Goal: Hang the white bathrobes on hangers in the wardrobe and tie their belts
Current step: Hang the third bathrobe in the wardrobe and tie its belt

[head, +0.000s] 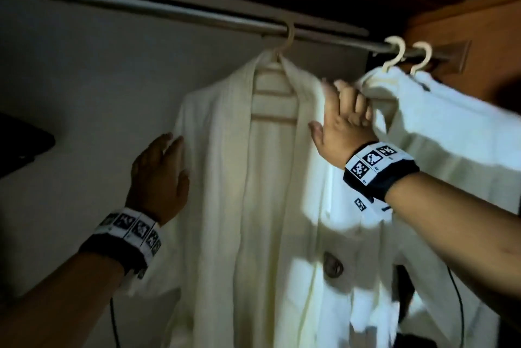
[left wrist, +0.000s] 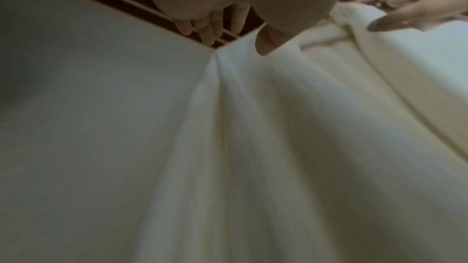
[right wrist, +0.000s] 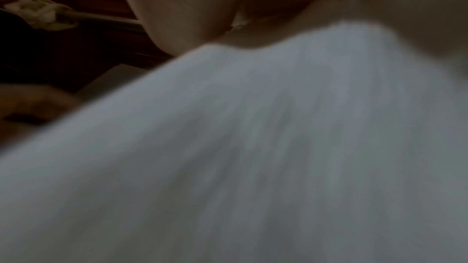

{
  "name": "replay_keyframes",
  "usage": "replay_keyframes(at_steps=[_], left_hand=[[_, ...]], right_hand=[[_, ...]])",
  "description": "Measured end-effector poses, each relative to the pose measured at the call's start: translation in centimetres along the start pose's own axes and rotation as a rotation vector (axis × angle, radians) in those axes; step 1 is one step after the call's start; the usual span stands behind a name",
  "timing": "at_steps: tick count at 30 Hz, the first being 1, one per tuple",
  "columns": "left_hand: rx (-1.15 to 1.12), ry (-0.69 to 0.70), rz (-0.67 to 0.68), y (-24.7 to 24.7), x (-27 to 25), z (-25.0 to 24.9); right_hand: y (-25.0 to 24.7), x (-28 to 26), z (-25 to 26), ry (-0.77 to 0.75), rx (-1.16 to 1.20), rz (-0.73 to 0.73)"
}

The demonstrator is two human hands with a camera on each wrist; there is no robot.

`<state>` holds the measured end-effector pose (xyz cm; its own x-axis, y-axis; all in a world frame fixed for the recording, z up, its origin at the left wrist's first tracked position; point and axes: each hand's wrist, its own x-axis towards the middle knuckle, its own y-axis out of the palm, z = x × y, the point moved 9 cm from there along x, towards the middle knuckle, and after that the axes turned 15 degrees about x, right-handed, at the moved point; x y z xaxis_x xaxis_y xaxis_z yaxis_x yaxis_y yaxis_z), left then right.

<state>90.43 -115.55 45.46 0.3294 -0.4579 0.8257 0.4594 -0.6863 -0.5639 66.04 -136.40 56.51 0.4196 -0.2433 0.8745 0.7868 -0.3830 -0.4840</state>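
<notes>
The white bathrobe [head: 262, 178] hung on a pale hanger [head: 282, 46] hooked over the wardrobe rail [head: 174, 6], its front open and no belt tied across it in the head view. The left hand [head: 160, 175] rested flat against the robe's left shoulder edge, fingers [left wrist: 212, 27] straight and released, gripping nothing. The right hand [head: 341, 122] was at the opposite shoulder, its fingers [head: 355, 105] curled into white cloth; whether that cloth belonged to the centre robe or to the second white garment [head: 451, 127] just beside it could not be determined, as the two overlapped there and the right wrist view was blurred. That garment hung from two further hooks [head: 406, 54] at the right end of the rail. Judged risk: a sideways pull by the right hand could drag the shoulder off the hanger arm, since the left hand only pressed and did not restrain the cloth. A downward tug could also rock the hook off the rail. Gripping both garments together could tangle them and shift the neighbouring hangers. The dim lighting made the belt hard to locate.
</notes>
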Motion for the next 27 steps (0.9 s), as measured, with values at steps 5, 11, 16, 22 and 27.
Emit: replay_keyframes(at_steps=[5,11,16,22,27], left_hand=[[-0.069,0.019,0.372,8.1,-10.7,1.8],[-0.228,-0.144,0.624,14.6,-12.2,2.4],[-0.465,-0.415,0.866,18.2,-13.8,0.5],[-0.323,-0.169,0.868,20.3,-16.3,-3.6],[-0.496,-0.137,0.844,19.3,-18.0,-6.3]], right_hand=[[4.3,-6.2,2.9,-0.055,0.010,0.111],[10.8,-14.2,4.7,-0.003,0.063,0.337],[16.0,-23.0,5.3,0.079,0.036,0.603],[18.6,-31.6,5.5,0.350,0.181,0.796],[21.0,-37.3,6.0,0.813,0.538,0.806]])
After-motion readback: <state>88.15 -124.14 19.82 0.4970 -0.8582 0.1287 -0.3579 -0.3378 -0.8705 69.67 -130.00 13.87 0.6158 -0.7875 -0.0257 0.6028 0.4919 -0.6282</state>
